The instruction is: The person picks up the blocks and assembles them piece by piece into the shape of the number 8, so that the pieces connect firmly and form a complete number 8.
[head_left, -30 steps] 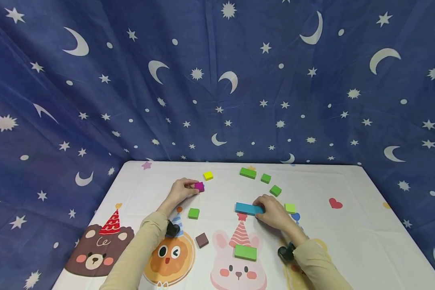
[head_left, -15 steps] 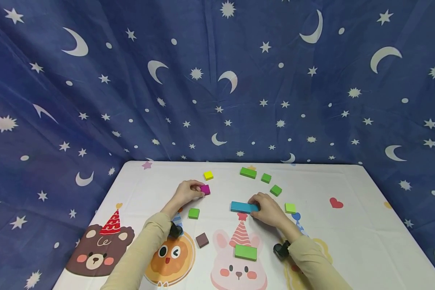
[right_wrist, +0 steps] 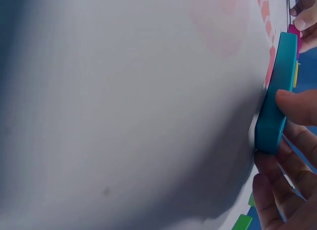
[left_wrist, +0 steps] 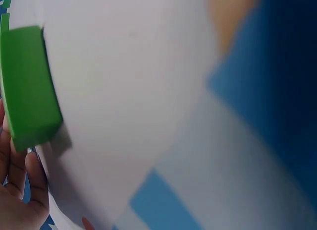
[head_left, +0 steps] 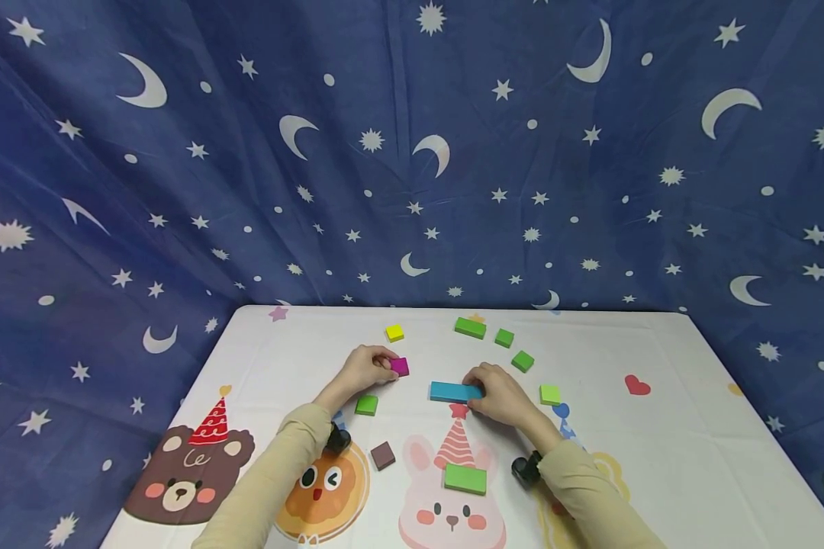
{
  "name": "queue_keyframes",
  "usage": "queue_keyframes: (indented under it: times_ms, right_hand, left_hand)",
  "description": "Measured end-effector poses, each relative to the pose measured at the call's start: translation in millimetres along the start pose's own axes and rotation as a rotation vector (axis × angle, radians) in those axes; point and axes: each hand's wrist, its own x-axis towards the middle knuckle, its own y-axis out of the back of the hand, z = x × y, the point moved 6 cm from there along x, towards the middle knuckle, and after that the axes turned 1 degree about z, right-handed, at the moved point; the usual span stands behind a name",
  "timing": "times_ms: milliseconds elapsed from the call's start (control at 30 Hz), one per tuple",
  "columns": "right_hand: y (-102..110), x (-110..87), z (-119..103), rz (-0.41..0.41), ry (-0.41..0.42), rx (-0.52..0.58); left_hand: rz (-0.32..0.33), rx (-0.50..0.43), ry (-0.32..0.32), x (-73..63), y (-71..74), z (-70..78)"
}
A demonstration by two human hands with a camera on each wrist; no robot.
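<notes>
In the head view my left hand [head_left: 366,369] pinches a small magenta block [head_left: 400,367] between thumb and fingers. My right hand [head_left: 503,396] grips the right end of a long blue block [head_left: 448,392], which lies flat just above the printed rabbit's hat. A gap separates the two blocks. From the right wrist, the thumb is seen on the near face of the blue block [right_wrist: 278,91], with fingers around its end. The left wrist view has a green block [left_wrist: 29,86] in front of the fingers; the magenta block is hidden there.
Behind the hands lie a yellow block [head_left: 394,332], a longer green block [head_left: 470,328] and small green blocks [head_left: 523,361]. A lime block [head_left: 550,394] sits right of the right hand. Nearer are a brown block [head_left: 383,455] and a green rectangular block [head_left: 465,479]. A starry curtain [head_left: 412,152] backs the table.
The magenta block has moved right and slightly nearer in my left hand. My right hand has slid the blue block left. The gap between them has shrunk.
</notes>
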Motion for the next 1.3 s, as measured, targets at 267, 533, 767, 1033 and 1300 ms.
queue_keyframes:
  times_ms: [267, 533, 767, 1033, 1300]
  right_hand:
    - [-3.7, 3.6, -1.3, 0.001, 0.006, -0.002]
    - [-4.3, 4.9, -5.5, -0.001, 0.011, 0.006]
    - [-5.1, 6.0, -10.2, -0.01, 0.013, 0.009]
    - [-7.0, 6.9, -10.4, -0.008, 0.01, 0.006]
    - [-6.5, 7.5, -11.6, -0.01, 0.011, 0.006]
  left_hand:
    - [-0.03, 0.009, -0.023, 0.8, -10.0, 4.1]
    - [-0.04, 0.054, -0.063, -0.1, -14.5, 10.4]
    - [-0.057, 0.073, -0.09, -0.2, -18.1, 13.4]
    - [-0.082, 0.068, -0.12, -2.7, -20.4, 17.7]
    - [-0.107, 0.05, -0.14, -2.2, -23.7, 17.4]
